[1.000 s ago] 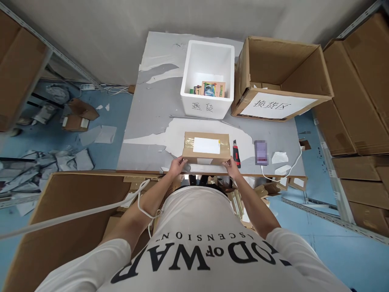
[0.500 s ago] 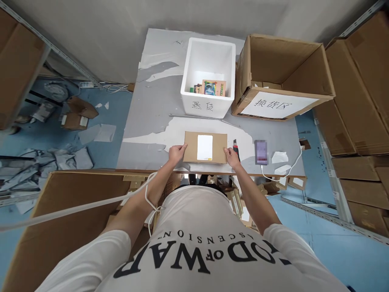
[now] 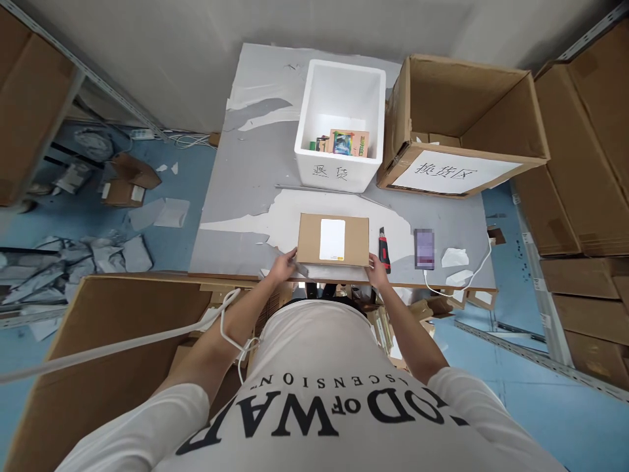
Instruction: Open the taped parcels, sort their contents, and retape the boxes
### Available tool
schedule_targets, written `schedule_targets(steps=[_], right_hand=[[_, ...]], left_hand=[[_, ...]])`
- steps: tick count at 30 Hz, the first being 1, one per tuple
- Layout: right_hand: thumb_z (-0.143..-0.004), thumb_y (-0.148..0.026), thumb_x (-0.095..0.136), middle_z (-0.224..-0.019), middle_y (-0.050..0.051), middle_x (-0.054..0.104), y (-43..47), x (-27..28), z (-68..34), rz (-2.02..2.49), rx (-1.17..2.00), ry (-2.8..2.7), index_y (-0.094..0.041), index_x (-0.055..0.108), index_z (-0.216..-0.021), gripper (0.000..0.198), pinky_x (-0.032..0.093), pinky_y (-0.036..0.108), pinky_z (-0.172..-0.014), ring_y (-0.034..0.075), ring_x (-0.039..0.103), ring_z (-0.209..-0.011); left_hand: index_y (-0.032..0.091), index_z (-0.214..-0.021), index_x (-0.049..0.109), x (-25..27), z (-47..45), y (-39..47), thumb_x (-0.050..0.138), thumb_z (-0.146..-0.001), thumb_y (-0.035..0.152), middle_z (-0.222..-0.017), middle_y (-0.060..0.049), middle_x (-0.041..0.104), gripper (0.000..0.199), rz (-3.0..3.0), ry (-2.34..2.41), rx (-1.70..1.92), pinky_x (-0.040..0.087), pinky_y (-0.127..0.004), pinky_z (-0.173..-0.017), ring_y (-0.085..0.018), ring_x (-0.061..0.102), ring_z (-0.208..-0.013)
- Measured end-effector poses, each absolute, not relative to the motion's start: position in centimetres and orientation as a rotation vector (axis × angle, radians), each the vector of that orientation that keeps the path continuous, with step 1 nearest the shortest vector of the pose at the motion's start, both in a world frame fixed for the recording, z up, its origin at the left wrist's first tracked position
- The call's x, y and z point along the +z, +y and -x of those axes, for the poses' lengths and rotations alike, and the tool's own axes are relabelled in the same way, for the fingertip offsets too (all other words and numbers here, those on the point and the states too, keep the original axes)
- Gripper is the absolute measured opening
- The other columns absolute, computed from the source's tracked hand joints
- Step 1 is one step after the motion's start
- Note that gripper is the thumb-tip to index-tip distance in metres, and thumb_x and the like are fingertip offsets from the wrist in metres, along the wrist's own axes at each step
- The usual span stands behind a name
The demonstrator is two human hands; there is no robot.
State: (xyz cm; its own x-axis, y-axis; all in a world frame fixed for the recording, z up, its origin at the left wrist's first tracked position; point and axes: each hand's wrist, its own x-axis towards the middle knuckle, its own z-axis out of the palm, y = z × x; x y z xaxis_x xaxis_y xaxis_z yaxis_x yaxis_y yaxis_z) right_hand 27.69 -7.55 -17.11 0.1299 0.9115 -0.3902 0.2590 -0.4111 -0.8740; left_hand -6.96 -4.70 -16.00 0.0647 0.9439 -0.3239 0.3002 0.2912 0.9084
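A small closed cardboard box with a white label lies at the table's near edge. My left hand has its fingers closed at the box's near left corner. At the near right corner, my right hand grips in the same way; its fingertips are partly hidden by the box. Just right of that hand is a red and black utility knife. A strip of pale paper or plastic shows beneath the box's near edge.
Behind the box stand a white foam bin holding several small boxes and a large open carton with a handwritten sign. A phone on a white cable and paper scraps lie at right. Another big carton stands front left.
Both hands have slid from the box's sides down to its near corners. The right hand no longer covers the utility knife's handle. The box has hardly moved.
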Motion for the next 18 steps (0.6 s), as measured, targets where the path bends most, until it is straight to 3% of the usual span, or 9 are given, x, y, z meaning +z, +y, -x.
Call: schedule_targets(steps=[3, 7, 14, 18], right_hand=[[-0.064, -0.031, 0.063, -0.123, 0.009, 0.061, -8.2, -17.6, -26.9, 1.765, 1.328, -1.204, -0.023, 0.053, -0.119, 0.056, 0.043, 0.045, -0.101, 0.025, 0.058, -0.112], [-0.067, -0.029, 0.062, -0.115, 0.011, 0.064, -7.9, -17.3, -25.8, 1.817, 1.317, -1.219, -0.021, 0.052, -0.117, 0.052, 0.046, 0.048, -0.098, 0.026, 0.060, -0.105], [-0.074, -0.045, 0.062, -0.111, 0.007, 0.063, -7.1, -13.6, -25.7, 1.534, 1.407, -1.157, -0.025, 0.047, -0.106, 0.042, 0.045, 0.037, -0.097, 0.021, 0.059, -0.106], [-0.083, -0.060, 0.047, -0.082, 0.002, 0.059, -5.9, -10.8, -26.3, 1.748, 1.218, -1.304, -0.024, 0.047, -0.087, 0.036, 0.046, 0.034, -0.080, 0.020, 0.058, -0.082]], left_hand=[[0.020, -0.108, 0.069, -17.0, 6.9, -5.8, 0.066, -0.066, 0.031, -0.100, -0.006, 0.074, 0.044, -1.381, 1.488, 0.564, 0.049, -0.041, -0.093, -0.029, 0.065, -0.101], [0.020, -0.106, 0.070, -17.6, 6.5, -6.0, 0.061, -0.074, 0.034, -0.095, -0.006, 0.075, 0.037, -1.435, 1.554, 0.494, 0.051, -0.040, -0.087, -0.028, 0.067, -0.094], [0.016, -0.117, 0.066, -13.7, 6.3, -4.6, 0.051, -0.084, 0.048, -0.108, -0.008, 0.072, 0.048, -1.459, 1.507, 0.673, 0.048, -0.033, -0.088, -0.025, 0.065, -0.098], [0.012, -0.103, 0.072, -10.0, 5.4, -3.2, 0.043, -0.088, 0.053, -0.076, -0.005, 0.069, 0.052, -1.542, 1.697, 0.665, 0.043, -0.026, -0.070, -0.019, 0.061, -0.074]])
